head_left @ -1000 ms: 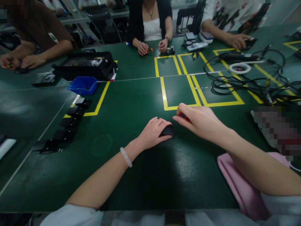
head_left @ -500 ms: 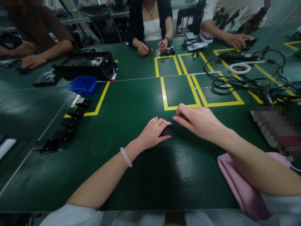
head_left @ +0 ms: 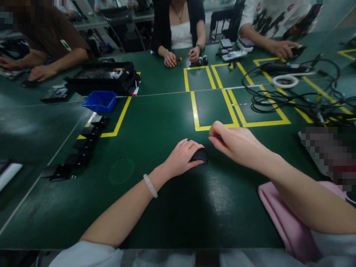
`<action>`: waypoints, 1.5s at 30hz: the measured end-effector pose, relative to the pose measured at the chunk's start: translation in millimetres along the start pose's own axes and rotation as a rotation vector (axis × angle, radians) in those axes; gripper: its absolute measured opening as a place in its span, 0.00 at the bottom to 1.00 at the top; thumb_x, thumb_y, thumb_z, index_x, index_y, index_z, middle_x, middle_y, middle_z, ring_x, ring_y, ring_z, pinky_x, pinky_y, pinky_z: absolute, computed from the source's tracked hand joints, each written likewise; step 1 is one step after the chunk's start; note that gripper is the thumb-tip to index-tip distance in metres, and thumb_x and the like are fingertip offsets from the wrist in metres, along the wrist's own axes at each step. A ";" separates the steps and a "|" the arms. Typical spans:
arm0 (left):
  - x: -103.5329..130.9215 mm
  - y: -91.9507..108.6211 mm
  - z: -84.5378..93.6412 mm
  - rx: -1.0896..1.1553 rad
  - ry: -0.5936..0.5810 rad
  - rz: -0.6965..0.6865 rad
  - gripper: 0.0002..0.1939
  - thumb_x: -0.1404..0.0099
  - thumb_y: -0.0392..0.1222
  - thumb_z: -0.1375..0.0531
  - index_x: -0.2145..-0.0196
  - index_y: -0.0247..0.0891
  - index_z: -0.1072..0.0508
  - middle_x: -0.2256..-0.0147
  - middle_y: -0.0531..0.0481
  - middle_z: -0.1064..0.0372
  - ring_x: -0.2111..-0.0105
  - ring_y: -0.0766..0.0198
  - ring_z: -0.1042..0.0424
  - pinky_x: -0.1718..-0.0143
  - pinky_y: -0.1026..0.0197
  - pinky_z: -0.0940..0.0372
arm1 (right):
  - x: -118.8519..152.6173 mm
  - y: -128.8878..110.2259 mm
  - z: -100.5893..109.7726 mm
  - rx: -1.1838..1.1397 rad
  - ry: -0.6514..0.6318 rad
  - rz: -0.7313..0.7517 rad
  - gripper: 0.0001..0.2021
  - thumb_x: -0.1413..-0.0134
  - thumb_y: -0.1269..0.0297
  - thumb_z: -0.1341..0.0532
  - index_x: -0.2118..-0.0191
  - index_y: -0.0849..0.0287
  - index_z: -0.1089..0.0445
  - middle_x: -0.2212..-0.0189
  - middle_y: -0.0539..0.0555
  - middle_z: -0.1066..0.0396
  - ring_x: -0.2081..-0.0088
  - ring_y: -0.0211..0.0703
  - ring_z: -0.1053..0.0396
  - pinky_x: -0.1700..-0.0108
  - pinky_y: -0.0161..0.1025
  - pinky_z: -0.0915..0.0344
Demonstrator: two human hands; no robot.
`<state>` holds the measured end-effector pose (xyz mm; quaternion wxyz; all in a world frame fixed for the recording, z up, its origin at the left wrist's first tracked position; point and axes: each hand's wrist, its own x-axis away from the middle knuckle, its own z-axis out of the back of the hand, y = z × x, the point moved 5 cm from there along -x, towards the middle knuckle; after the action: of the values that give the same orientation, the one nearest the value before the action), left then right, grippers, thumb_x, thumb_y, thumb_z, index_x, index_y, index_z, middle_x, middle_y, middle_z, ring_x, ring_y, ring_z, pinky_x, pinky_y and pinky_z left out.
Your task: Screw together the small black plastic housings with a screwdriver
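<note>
My left hand point(head_left: 183, 157) presses down over a small black part point(head_left: 199, 155) on the green table, thumb along its near side and fingers across its top. The fingers hide much of the part. My right hand point(head_left: 230, 140) is closed in a pinch just right of it, around the dark handle of a thin screwdriver-like tool point(head_left: 209, 145). Its slim shaft slants down left to the part's upper edge; whether the tip touches cannot be made out. Several similar black parts point(head_left: 85, 144) stand in a slanting row at the left, with tiny screw-like pieces point(head_left: 73, 177) beside them.
A blue scoop-shaped bin point(head_left: 100, 102) and stacked black trays point(head_left: 102, 78) are at back left. Coiled black cables point(head_left: 267, 102) lie at right, near a pink cloth point(head_left: 278, 204) under my right forearm. Across the table, co-workers' hands point(head_left: 169, 59) handle small items.
My right hand has drawn slightly right, showing more of the tool's shaft. My left hand stays on the black part. The whole view has shifted a little.
</note>
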<state>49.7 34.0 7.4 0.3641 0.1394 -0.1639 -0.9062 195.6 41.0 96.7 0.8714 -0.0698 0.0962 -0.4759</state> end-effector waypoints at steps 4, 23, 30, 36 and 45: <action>0.1 0.2 0.4 0.002 0.000 -0.002 0.20 0.34 0.51 0.44 0.49 0.40 0.38 0.52 0.47 0.35 0.48 0.56 0.36 0.38 0.46 0.51 | 1.2 -1.5 2.9 -0.039 -0.006 0.019 0.06 0.40 0.64 0.50 0.59 0.58 0.40 0.73 0.49 0.30 0.75 0.39 0.34 0.74 0.34 0.50; -0.3 0.8 0.3 0.010 0.009 -0.006 0.20 0.34 0.51 0.44 0.47 0.41 0.37 0.51 0.46 0.35 0.48 0.56 0.37 0.38 0.45 0.51 | -0.5 4.0 -1.8 0.133 0.037 -0.100 0.13 0.36 0.55 0.52 0.61 0.58 0.37 0.76 0.51 0.30 0.76 0.43 0.32 0.75 0.35 0.53; -0.2 0.6 0.1 0.005 0.007 -0.002 0.20 0.34 0.51 0.44 0.47 0.41 0.37 0.51 0.46 0.35 0.48 0.56 0.36 0.38 0.46 0.51 | -0.3 1.6 0.4 -0.003 0.050 -0.046 0.09 0.38 0.64 0.51 0.56 0.60 0.41 0.71 0.51 0.28 0.73 0.43 0.30 0.74 0.35 0.49; -0.1 -1.4 -1.8 -0.002 0.017 -0.004 0.20 0.34 0.52 0.44 0.48 0.40 0.37 0.52 0.46 0.35 0.48 0.55 0.36 0.38 0.45 0.51 | -0.2 -2.5 -1.2 0.030 0.040 -0.007 0.12 0.36 0.56 0.51 0.61 0.58 0.38 0.73 0.51 0.29 0.73 0.43 0.31 0.74 0.35 0.50; -0.1 1.2 1.4 0.005 0.004 -0.002 0.20 0.34 0.51 0.45 0.48 0.41 0.38 0.51 0.46 0.35 0.48 0.56 0.36 0.39 0.45 0.51 | -0.5 -2.1 -2.4 0.007 0.042 -0.032 0.10 0.37 0.61 0.52 0.58 0.60 0.39 0.74 0.51 0.30 0.76 0.41 0.33 0.75 0.35 0.50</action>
<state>50.0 33.5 9.1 0.3630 0.1424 -0.1654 -0.9059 193.0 40.1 94.8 0.8618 -0.0582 0.1118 -0.4914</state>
